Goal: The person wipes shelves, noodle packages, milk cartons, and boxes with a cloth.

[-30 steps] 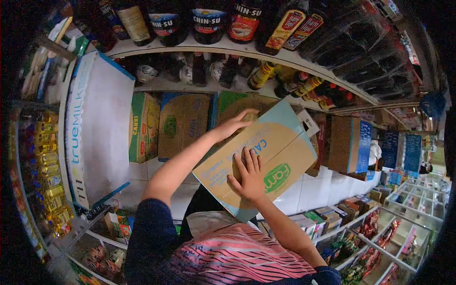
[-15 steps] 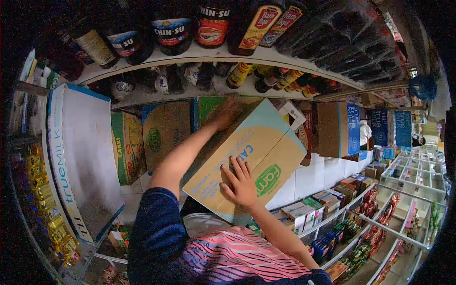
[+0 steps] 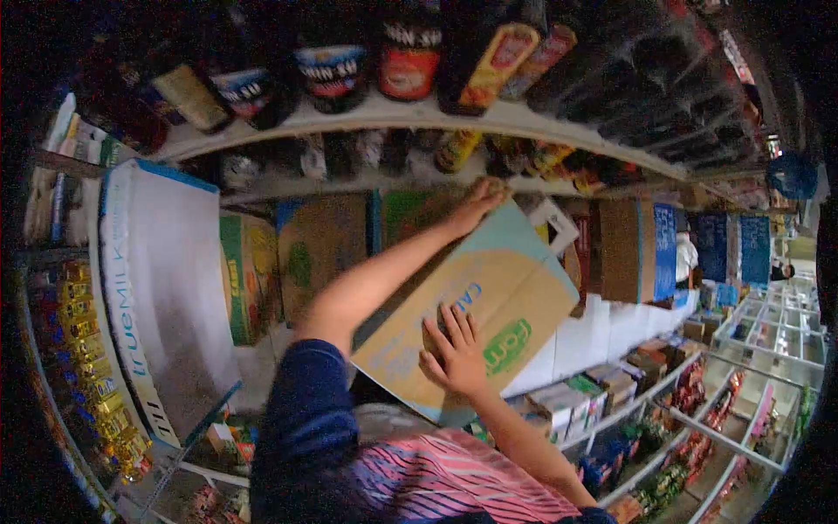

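Observation:
A large cardboard box [image 3: 410, 341] with a pale blue-green end and a green logo is tilted in front of my body. My left hand [image 3: 480, 206] grips its far upper edge near the corner, fingers curled over and partly hidden. Flat against the printed face lies my right hand [image 3: 456, 354], its fingers spread. Behind the box, other cartons line the space under the shelf, among them a brown carton [image 3: 323, 253] and a green and brown carton [image 3: 247, 275].
A tall white milk carton [image 3: 175, 297] stands on the left, near yellow bottles [image 3: 92, 375]. Sauce bottles [image 3: 410, 61] fill the shelf [image 3: 367, 120] above. Blue milk cartons [image 3: 709, 244] are on the right, and a white wire rack [image 3: 698, 362] with packets is at lower right.
My left hand has slid up and right along the box's edge to the far corner. The right hand stays flat on the face. The whole view has shifted slightly.

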Available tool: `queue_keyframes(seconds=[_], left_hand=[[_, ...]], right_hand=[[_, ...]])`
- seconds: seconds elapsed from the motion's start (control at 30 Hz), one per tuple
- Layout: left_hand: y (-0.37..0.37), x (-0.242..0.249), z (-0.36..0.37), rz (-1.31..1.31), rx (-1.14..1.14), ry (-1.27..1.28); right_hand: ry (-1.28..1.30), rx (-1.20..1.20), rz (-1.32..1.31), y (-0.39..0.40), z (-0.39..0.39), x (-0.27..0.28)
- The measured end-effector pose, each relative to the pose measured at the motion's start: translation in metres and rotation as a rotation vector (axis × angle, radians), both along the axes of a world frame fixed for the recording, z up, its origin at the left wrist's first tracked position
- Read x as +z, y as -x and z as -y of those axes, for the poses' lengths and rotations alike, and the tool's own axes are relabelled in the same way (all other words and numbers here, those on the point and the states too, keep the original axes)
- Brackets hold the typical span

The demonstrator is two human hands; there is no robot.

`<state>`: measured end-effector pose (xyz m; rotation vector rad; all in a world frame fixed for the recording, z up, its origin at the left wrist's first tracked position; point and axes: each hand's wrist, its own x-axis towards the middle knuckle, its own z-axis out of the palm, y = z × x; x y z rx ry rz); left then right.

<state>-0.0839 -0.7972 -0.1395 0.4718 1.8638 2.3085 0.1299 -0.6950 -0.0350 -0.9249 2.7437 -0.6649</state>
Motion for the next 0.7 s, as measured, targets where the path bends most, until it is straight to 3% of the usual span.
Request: queue_keyframes(seconds=[0.07, 0.13, 0.27, 0.37, 0.4, 0.47, 0.5, 0.6, 0.7], left_hand=[[0.024, -0.037, -0.011, 0.244, -0.015, 0.004], [0.022, -0.048, -0.008, 0.21, -0.026, 0.142], [-0.034, -0.031, 0.026, 0.498, -0.076, 0.227], [-0.088, -0.073, 0.068, 0.566, -0.157, 0.534], [-0.11, -0.114, 0.071, 0.568, -0.118, 0.392], [-0.149, -0.091, 0.095, 0.625, -0.049, 0.453], [-0.167, -0.032, 0.105, 0.58, -0.122, 0.416], [-0.218, 0.046, 0.121, 0.699, -0.05, 0.391], [-0.261, 0.063, 0.125, 0.859, 0.168, 0.211]], right_hand=[[0.02, -0.002, -0.009, -0.004, 0.001, 0.0], [-0.012, -0.004, 0.019, -0.004, 0.0, 0.003], [0.004, 0.001, -0.007, -0.006, 0.001, 0.005], [0.016, 0.015, -0.031, -0.006, 0.001, 0.004], [0.047, 0.047, -0.052, -0.006, 0.002, 0.005], [0.069, 0.023, -0.064, -0.009, 0.002, 0.007], [0.047, 0.033, -0.079, -0.009, 0.001, 0.005], [0.102, 0.062, -0.132, -0.013, 0.0, 0.001], [0.092, 0.092, -0.195, -0.014, -0.003, -0.005]])
